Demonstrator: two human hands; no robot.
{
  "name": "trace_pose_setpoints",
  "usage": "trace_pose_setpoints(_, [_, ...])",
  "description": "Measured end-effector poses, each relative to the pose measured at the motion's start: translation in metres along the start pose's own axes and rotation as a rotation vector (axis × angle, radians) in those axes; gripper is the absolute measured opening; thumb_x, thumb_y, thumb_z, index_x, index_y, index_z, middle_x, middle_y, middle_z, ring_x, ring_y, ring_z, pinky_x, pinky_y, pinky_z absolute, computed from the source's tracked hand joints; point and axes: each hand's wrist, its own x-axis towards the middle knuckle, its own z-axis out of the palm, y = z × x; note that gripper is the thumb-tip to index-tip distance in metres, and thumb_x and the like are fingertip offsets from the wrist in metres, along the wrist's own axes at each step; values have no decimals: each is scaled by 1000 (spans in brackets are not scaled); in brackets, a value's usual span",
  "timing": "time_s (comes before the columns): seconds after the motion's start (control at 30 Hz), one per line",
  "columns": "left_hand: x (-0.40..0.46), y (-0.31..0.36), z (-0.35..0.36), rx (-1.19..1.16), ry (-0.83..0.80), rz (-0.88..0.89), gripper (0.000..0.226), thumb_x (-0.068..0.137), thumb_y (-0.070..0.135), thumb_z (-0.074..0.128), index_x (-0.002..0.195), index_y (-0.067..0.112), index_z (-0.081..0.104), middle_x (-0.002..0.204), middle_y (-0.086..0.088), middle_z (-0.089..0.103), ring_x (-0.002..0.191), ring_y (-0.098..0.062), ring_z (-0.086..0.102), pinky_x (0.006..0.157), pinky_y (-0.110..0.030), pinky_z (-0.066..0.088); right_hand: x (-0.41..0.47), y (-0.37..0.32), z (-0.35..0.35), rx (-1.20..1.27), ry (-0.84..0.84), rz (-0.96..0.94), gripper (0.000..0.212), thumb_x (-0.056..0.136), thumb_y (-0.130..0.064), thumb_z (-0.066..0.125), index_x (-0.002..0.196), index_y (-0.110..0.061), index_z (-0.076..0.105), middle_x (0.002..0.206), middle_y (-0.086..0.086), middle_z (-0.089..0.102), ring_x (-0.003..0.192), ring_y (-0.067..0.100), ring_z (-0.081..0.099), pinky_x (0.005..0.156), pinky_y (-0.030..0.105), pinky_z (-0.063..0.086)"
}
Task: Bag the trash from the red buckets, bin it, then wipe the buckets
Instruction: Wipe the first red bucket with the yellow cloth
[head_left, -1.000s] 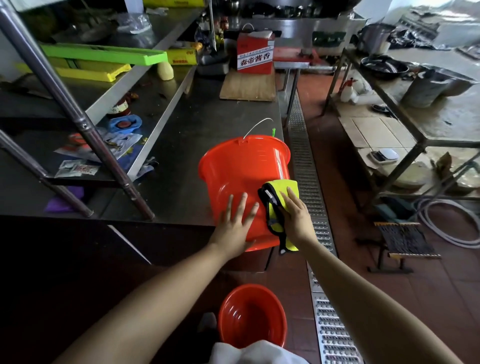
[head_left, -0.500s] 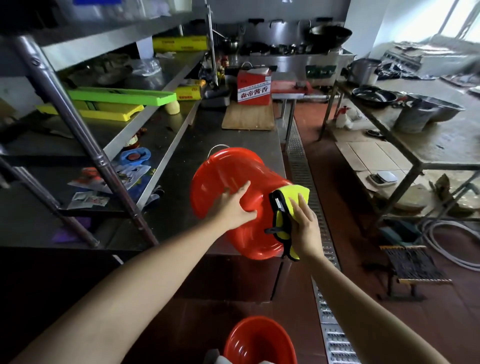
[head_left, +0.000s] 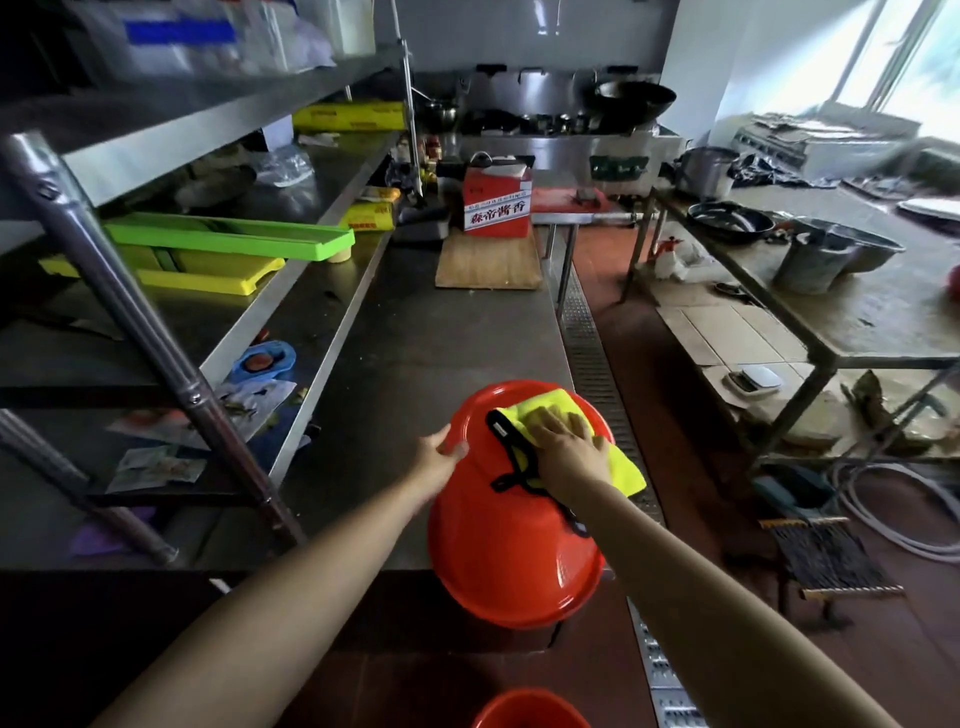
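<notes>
R hand (head_left: 569, 451) lies flat, fingers straight, pressing a yellow microfibre cloth with black trim (head_left: 550, 415) onto the upturned base of a red plastic bucket (head_left: 511, 545); not curled round the cloth, just palm pressure. L hand (head_left: 441, 457) steadies the bucket at the base's L edge, fingers wrapped over the rim of the base, thumb on the side wall.

Bucket sits tipped upside down/tilted toward the camera at the near corner of the stainless steel worktable (head_left: 415, 338), mouth facing down and partly overhanging the edge. Inside not visible, so contents can't be told.

Progress, as judged: wipe stage underway, w/ the bottom of this bucket being done. No trash bag or bin in view, so bagging/binning looks finished but can't be confirmed.

Second red plastic bucket (head_left: 530, 709) stands on the floor below, only its rim showing at the frame's bottom edge; contents and whether it's wiped: can't tell. Likely left: finish this one, then check that one.
</notes>
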Motion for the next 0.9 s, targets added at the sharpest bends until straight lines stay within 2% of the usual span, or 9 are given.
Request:
trace_pose_setpoints(0.07, [6, -5, -1, 65, -48, 69, 57, 99, 27, 56, 149, 11, 34, 147, -14, 44, 131, -28, 48, 100, -28, 41, 8, -2, 0, -7, 32, 17, 50, 101, -42, 42, 149, -49, 33, 165, -19, 15, 153, 23, 5, 116, 55, 12])
trace_pose_setpoints(0.13, [8, -15, -4, 330, -48, 191, 56, 101, 33, 50, 150, 12, 33, 155, -14, 32, 141, -27, 33, 113, -31, 29, 11, -5, 1, -40, 53, 20, 50, 100, -47, 40, 149, -49, 33, 164, -19, 18, 153, 24, 7, 117, 57, 9])
trace_pose_setpoints(0.27, [10, -45, -10, 632, -65, 530, 59, 102, 45, 40, 153, 16, 30, 162, 3, 10, 147, -19, 21, 116, -27, 21, 18, -15, 7, -46, 96, 86, 54, 99, -39, 41, 150, -50, 28, 165, -15, 17, 153, 27, 8, 113, 60, 17])
trace_pose_setpoints(0.33, [10, -58, -10, 680, -60, 604, 69, 100, 52, 39, 155, 15, 21, 163, 2, 3, 149, -16, 10, 117, -23, 9, 28, -28, 7, -23, 83, 125, 58, 98, -32, 41, 151, -49, 27, 166, -13, 15, 152, 32, 7, 111, 62, 18])
trace_pose_setpoints(0.4, [8, -66, -7, 724, -51, 607, 84, 92, 67, 39, 156, 21, 12, 164, 1, 3, 149, -13, 2, 115, -25, 4, 38, -47, 10, -8, 77, 135, 54, 99, -38, 39, 151, -47, 28, 166, -10, 14, 151, 35, 5, 112, 65, 16])
trace_pose_setpoints(0.47, [10, -71, -4, 781, -12, 622, 89, 85, 79, 37, 154, 30, 8, 163, 1, 5, 148, -12, 4, 114, -33, 9, 48, -63, 14, -25, 92, 92, 55, 98, -60, 34, 150, -43, 33, 166, -7, 15, 153, 34, 2, 114, 65, 10])
trace_pose_setpoints(0.53, [13, -75, -3, 790, 30, 652, 88, 83, 82, 34, 152, 32, 13, 161, 0, 12, 147, -17, 14, 113, -39, 16, 56, -69, 14, -40, 115, 41, 60, 95, -69, 32, 146, -39, 41, 163, -6, 23, 153, 32, 2, 115, 64, 5])
trace_pose_setpoints(0.73, [28, -83, -1, 872, 9, 659, 98, 81, 86, 33, 152, 20, 20, 159, -7, 17, 146, -28, 19, 116, -55, 22, 69, -49, 4, -181, 168, 29, 43, 98, -58, 38, 135, -40, 52, 153, -9, 37, 142, 24, 24, 100, 54, 30])
trace_pose_setpoints(0.9, [37, -90, 0, 875, 15, 739, 95, 81, 85, 36, 148, 17, 32, 160, -8, 17, 146, -30, 21, 116, -58, 19, 73, -9, -17, -230, 180, 301, 32, 99, -37, 44, 128, -35, 56, 144, -2, 40, 124, 34, 37, 94, 48, 37])
